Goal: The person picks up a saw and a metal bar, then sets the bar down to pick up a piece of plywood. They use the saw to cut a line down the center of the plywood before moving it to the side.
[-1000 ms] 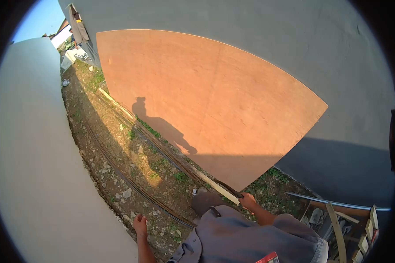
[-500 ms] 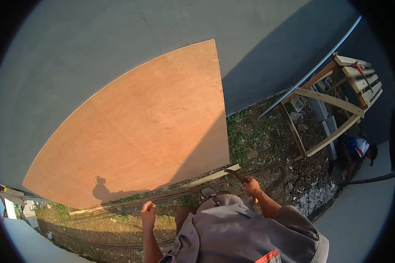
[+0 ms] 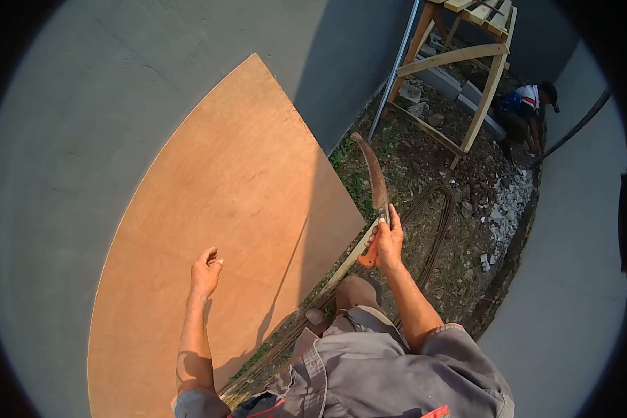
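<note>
My right hand (image 3: 389, 245) is closed round the orange handle of a curved pruning saw (image 3: 375, 171). Its rusty toothed blade points up and away from me. My left hand (image 3: 206, 272) is raised in front of the large plywood sheet (image 3: 237, 195), fingers curled together. Whether anything small is pinched in them I cannot make out. The plywood leans on the grey wall (image 3: 56, 174), part in sun and part in shadow. Along its lower edge runs a pale wooden strip (image 3: 348, 263).
Long thin rods (image 3: 435, 230) lie bent on the ground by my feet. A wooden trestle (image 3: 484, 90) stands ahead with a metal pole (image 3: 397, 70) beside it. White rubble (image 3: 508, 212) lies at right, where another person (image 3: 522, 104) crouches by the wall.
My right hand has lifted the pruning saw, turning its blade upward. My left hand has risen in front of the plywood. The view has turned rightward.
</note>
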`<state>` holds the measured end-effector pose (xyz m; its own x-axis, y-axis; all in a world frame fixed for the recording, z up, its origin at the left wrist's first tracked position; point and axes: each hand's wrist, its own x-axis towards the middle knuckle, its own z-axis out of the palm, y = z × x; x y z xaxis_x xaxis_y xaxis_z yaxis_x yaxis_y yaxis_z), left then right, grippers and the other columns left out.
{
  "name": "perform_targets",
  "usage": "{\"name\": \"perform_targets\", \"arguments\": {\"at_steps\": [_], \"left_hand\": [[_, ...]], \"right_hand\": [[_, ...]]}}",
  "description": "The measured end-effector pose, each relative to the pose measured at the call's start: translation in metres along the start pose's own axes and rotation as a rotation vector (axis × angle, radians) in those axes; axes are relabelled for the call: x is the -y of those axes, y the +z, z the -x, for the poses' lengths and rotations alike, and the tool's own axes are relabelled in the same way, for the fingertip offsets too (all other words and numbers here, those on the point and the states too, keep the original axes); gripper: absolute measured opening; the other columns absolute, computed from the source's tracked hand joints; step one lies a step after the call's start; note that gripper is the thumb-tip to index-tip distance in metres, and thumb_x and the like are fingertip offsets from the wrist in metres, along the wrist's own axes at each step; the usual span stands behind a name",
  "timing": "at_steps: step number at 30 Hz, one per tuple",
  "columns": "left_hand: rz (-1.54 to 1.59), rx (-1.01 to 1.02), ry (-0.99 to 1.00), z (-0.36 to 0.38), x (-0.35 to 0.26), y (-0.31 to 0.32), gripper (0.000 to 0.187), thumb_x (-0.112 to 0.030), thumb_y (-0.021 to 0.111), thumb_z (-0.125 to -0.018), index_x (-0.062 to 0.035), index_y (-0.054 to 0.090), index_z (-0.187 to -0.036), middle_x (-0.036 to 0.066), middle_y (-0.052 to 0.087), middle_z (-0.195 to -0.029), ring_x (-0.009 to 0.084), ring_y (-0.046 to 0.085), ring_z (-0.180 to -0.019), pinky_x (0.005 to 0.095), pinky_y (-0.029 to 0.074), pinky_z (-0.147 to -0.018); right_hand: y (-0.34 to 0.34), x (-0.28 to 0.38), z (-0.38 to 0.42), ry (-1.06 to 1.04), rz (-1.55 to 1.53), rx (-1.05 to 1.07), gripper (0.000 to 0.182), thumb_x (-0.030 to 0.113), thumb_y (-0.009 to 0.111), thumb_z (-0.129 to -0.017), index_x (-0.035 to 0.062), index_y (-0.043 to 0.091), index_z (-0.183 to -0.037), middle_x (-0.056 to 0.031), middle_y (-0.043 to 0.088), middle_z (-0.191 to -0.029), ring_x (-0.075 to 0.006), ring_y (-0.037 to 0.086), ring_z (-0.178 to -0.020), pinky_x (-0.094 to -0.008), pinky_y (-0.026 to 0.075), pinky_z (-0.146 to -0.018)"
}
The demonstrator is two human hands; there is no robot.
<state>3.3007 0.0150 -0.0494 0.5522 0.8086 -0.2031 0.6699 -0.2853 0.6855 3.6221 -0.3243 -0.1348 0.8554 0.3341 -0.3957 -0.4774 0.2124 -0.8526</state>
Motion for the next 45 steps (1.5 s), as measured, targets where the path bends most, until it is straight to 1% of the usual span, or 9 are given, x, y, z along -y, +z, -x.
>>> {"name": "perform_targets", "arguments": {"at_steps": [5,15,17,27,31,34,36,39,45], "left_hand": [[-0.274,0.066,0.448,-0.085,-0.096,-0.01,0.042,-0.015,0.071,-0.093,-0.002,0.066,-0.132,0.02,0.069,-0.132,0.0337,0.065,-0.125,0.0444,0.051,-0.106],[-0.69,-0.078,0.808,-0.243,-0.291,0.013,0.052,-0.02,0.073,-0.092,-0.0079,0.06,-0.141,0.015,0.056,-0.149,0.0336,0.05,-0.141,0.0462,0.04,-0.117],[-0.851,-0.404,0.818,-0.272,-0.308,0.017,0.062,-0.021,0.073,-0.092,-0.0094,0.05,-0.149,0.014,0.049,-0.153,0.0333,0.045,-0.143,0.0473,0.036,-0.119],[-0.92,-0.358,0.439,-0.298,-0.356,0.027,0.077,-0.035,0.077,-0.089,-0.0109,0.042,-0.153,0.017,0.052,-0.143,0.0354,0.047,-0.137,0.0503,0.045,-0.11],[-0.869,-0.373,0.462,-0.299,-0.368,0.023,0.074,-0.04,0.077,-0.089,-0.0129,0.046,-0.15,0.018,0.059,-0.137,0.0355,0.054,-0.132,0.0505,0.048,-0.108],[-0.876,-0.279,0.59,-0.314,-0.371,0.018,0.06,-0.042,0.077,-0.088,-0.0114,0.059,-0.137,0.018,0.071,-0.119,0.0339,0.068,-0.108,0.0486,0.054,-0.097],[-0.554,-0.072,0.559,-0.317,-0.371,0.013,0.044,-0.038,0.077,-0.089,-0.0054,0.068,-0.117,0.014,0.075,-0.097,0.0276,0.071,-0.082,0.0436,0.058,-0.079],[-0.286,0.14,0.488,-0.324,-0.375,0.008,0.036,-0.034,0.077,-0.089,-0.0027,0.071,-0.106,0.01,0.073,-0.09,0.0206,0.068,-0.075,0.0389,0.055,-0.069],[-0.471,0.311,0.425,-0.338,-0.385,-0.006,0.034,-0.033,0.075,-0.093,-0.0022,0.071,-0.105,0.005,0.071,-0.092,0.0165,0.064,-0.077,0.037,0.054,-0.071]], "right_hand": [[0.066,0.006,0.02,0.026,-0.161,0.007,0.063,0.015,0.045,-0.109,0.0222,0.023,-0.167,-0.004,0.055,-0.084,-0.012,0.057,-0.061,-0.0321,0.057,-0.053],[0.14,0.013,0.01,-0.001,-0.359,0.066,0.062,0.016,0.047,-0.11,0.0209,0.022,-0.167,-0.0033,0.055,-0.088,-0.009,0.058,-0.062,-0.0278,0.057,-0.051],[0.145,0.008,0.004,-0.005,-0.378,0.088,0.061,0.016,0.046,-0.111,0.0207,0.022,-0.167,-0.0032,0.055,-0.088,-0.0091,0.058,-0.062,-0.0281,0.058,-0.052],[0.157,-0.001,0.0,0.027,-0.418,0.057,0.059,0.016,0.047,-0.111,0.0186,0.025,-0.165,-0.0042,0.055,-0.085,-0.0105,0.058,-0.058,-0.0292,0.056,-0.05],[0.167,-0.001,0.008,0.034,-0.485,0.083,0.058,0.016,0.046,-0.111,0.0183,0.026,-0.165,-0.0045,0.056,-0.084,-0.0111,0.059,-0.058,-0.0298,0.055,-0.05],[0.181,-0.002,0.011,0.001,-0.489,0.11,0.06,0.012,0.044,-0.108,0.019,0.026,-0.165,-0.0045,0.058,-0.082,-0.0125,0.059,-0.056,-0.0324,0.059,-0.052],[0.192,-0.004,0.01,-0.036,-0.478,0.086,0.06,0.01,0.044,-0.107,0.0163,0.027,-0.165,-0.0046,0.057,-0.082,-0.0115,0.057,-0.055,-0.0306,0.057,-0.051],[0.201,0.001,0.009,-0.063,-0.477,0.075,0.06,0.008,0.043,-0.105,0.0114,0.029,-0.164,-0.0046,0.056,-0.082,-0.0101,0.055,-0.055,-0.0282,0.053,-0.051],[0.217,0.0,0.009,-0.09,-0.468,0.102,0.062,0.008,0.043,-0.106,0.0129,0.027,-0.165,-0.0035,0.055,-0.081,-0.01,0.055,-0.055,-0.0278,0.053,-0.051]]}}
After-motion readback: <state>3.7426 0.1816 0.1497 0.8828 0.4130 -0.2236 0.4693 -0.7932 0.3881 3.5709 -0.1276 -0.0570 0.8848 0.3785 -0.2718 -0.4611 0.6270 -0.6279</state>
